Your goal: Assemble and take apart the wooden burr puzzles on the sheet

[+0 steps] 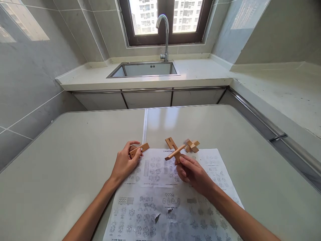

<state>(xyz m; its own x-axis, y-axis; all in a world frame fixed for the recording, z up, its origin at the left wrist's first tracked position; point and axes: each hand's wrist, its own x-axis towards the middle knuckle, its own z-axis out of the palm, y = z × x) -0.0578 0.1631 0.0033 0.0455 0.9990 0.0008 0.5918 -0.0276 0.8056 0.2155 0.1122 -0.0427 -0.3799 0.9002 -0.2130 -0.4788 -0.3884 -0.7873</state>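
Observation:
My left hand [129, 155] is closed on a flat wooden puzzle piece [144, 147], which has a notch or hole near its middle. Two crossed wooden puzzle pieces [175, 152] are gripped in my right hand [189, 170]. One of them is a flat slotted bar with a dark mark near its top, and a narrower bar runs slantwise across it. Just beyond my right hand, an interlocked wooden burr puzzle [192, 145] sits at the sheet's far edge. Beneath both hands lies a printed paper sheet [155, 192] full of small diagrams, torn in two places.
The sheet rests on a pale table [62, 160] with a seam [144, 125] running away from me. Beyond it are a counter [198, 68], a sink [115, 72], a curved faucet [167, 36] and a window. Another ledge [283, 90] runs along the right.

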